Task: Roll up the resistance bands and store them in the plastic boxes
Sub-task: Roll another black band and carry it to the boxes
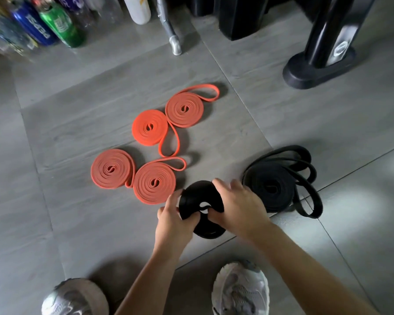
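Held near the middle of the view, just above the grey floor [100,223]: a black band roll [197,196], flat face and open centre hole turned up toward the camera, so the winding axis points roughly upward. Not fully tight, by the look of it, with some black slack sagging out on the near side under the wrists.

Gripped on the left rim by the left hand [172,220], fingers curled round the edge. Gripped on the right rim by the right hand [239,208], thumb reaching in toward the hole, fingers spread over the far edge. Lies squarely between the two, neither one nearer.

Just beside on the right, touching or nearly so: a second black band [275,185], loosely coiled with long loops trailing right. To the left and farther off: four orange rolls [154,182], flat on the tiles, each with a short tail loop sticking out.

Beyond those: bottles [43,26] at the far left, a black machine base [316,71] at the far right, two shoes [239,289] at the near edge.

No plastic boxes in view, so cannot tell which way the stowing move must go. Likely needs the slack wound in first.
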### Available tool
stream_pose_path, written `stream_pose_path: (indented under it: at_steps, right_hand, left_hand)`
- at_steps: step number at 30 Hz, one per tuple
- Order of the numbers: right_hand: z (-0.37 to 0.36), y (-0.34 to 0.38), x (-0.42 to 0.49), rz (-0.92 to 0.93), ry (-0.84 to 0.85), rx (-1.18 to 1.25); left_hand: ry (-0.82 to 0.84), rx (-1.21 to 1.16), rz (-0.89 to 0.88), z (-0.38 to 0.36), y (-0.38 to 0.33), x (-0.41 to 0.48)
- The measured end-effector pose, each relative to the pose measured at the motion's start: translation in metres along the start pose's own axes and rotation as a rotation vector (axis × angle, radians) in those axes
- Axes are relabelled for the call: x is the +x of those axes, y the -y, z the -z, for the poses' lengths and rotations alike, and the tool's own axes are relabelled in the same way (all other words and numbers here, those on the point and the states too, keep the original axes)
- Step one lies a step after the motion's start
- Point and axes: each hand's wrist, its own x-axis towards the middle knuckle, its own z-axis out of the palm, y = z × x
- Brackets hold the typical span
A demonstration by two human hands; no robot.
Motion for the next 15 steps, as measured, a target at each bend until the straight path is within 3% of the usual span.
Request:
stream_pose_path:
  at_steps: [4,10,15]
  right_hand:
    - [0.057,-0.038,-0.002,-0.034,0.008,0.115]
    - [0.090,-0.112,0.003,-0.135,0.122,0.149]
    - [0.085,-0.139,0.019,-0.096,0.144,0.162]
  left_hand:
    - [0.106,-0.086,-0.143,-0.020,-0.042,-0.014]
    - [0.273,-0.187,-0.125,-0.086,-0.073,-0.026]
    - [0.264,-0.093,-0.080,-0.095,-0.072,-0.010]
